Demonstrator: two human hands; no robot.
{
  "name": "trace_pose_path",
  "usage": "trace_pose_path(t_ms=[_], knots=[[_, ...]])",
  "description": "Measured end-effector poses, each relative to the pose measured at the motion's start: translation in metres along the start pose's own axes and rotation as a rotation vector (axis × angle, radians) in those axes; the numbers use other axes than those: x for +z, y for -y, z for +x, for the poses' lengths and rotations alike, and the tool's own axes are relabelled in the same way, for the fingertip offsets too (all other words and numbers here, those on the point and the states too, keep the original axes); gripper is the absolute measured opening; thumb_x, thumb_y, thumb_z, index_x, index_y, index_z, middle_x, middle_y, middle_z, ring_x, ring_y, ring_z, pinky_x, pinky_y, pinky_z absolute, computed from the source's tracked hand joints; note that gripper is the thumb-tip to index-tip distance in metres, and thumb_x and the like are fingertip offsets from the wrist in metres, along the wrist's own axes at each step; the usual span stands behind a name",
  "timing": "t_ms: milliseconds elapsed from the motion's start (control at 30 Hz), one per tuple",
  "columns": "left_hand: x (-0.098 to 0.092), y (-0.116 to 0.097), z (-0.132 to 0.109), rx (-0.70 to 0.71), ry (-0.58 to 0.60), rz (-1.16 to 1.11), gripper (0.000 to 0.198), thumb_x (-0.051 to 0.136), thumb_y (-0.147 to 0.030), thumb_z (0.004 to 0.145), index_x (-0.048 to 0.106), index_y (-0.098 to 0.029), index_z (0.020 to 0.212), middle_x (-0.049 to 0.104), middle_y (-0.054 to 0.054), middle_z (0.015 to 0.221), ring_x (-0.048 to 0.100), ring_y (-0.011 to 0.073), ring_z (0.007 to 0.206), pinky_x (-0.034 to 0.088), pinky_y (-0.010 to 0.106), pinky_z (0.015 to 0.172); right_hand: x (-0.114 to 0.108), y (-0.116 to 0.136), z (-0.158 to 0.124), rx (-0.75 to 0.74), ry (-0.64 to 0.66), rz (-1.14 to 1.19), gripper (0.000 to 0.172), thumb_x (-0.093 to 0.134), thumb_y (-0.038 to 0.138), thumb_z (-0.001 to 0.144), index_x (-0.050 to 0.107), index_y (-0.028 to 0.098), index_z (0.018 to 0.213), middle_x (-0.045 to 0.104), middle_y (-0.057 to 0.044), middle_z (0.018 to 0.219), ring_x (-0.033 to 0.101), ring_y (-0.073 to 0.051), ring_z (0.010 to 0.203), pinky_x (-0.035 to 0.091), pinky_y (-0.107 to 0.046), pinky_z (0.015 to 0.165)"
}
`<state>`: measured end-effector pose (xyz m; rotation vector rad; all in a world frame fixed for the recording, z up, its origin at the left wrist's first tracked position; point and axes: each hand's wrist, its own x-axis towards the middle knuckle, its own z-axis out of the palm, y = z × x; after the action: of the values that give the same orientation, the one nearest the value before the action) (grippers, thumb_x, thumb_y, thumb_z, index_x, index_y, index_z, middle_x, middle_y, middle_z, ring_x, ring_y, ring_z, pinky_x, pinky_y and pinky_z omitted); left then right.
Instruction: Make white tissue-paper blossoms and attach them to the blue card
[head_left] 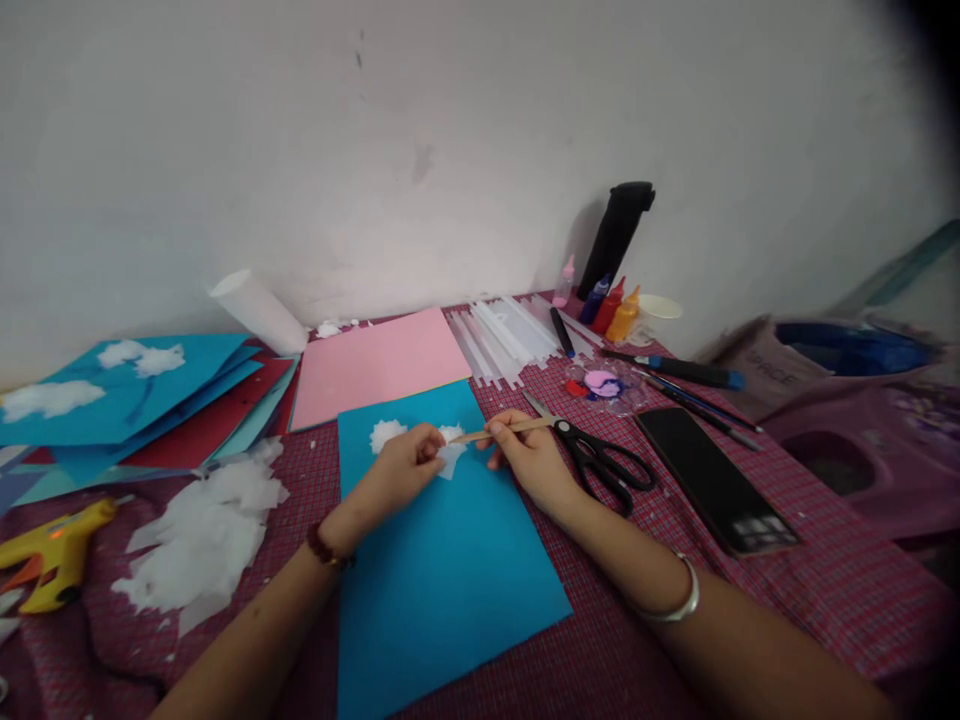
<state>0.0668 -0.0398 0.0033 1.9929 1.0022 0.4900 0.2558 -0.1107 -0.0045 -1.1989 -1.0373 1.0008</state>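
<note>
While right hand pinches stick, left hand curled inward, beside white tissue — grip unclear.

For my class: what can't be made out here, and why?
All in the head view:
Left hand: its own fingers hide whether they pinch the white tissue.
Wooden stick: partly covered by the right hand.
Glue gun: back end cut off by left edge.
Blue sheet under the hands: near corner cut off by bottom edge.
Blue thing, right: too blurred to name.

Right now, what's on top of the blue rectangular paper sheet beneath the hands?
On the blue sheet, two fluffy white tufts show; anything the left hand or right hand covers is hidden.
</note>
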Motion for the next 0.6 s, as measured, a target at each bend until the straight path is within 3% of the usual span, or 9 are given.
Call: trace_pose_path(t_ms=[133,367,600], knots=[[0.01,0.003,0.002,-0.009,-0.122,0.11,0.007,0.053,-0.017,0.074,0.053,-0.018,0.081,0.053,-0.002,0.067,0.052,0.0138,0.064,0.039,0.025,0.061,-0.001,0.003,-0.004,-0.025,-0.007,0.098,0.018,0.055,0.037,0.084,0.053,0.02,0.077,0.064,0.002,0.063,0.056,-0.012,0.049,0.044,-0.023,0.049],[0.008,0.002,0.0,0.015,-0.146,0.124,0.002,0.053,-0.015,0.075,0.053,-0.018,0.076,0.056,-0.002,0.067,0.052,0.0135,0.063,0.037,0.024,0.059,0.003,0.001,-0.008,-0.061,0.09,-0.026,0.019,0.051,0.036,0.086,0.053,0.02,0.075,0.063,0.0,0.065,0.056,-0.013,0.053,0.044,-0.025,0.053],[0.012,0.002,0.0,0.1,-0.161,0.132,0.018,0.053,-0.016,0.077,0.054,-0.017,0.059,0.053,-0.001,0.063,0.051,0.0137,0.065,0.036,0.026,0.062,0.004,-0.007,-0.01,-0.125,0.12,-0.132,0.019,0.048,0.035,0.09,0.053,0.021,0.079,0.06,0.0,0.069,0.056,-0.014,0.057,0.044,-0.027,0.057]])
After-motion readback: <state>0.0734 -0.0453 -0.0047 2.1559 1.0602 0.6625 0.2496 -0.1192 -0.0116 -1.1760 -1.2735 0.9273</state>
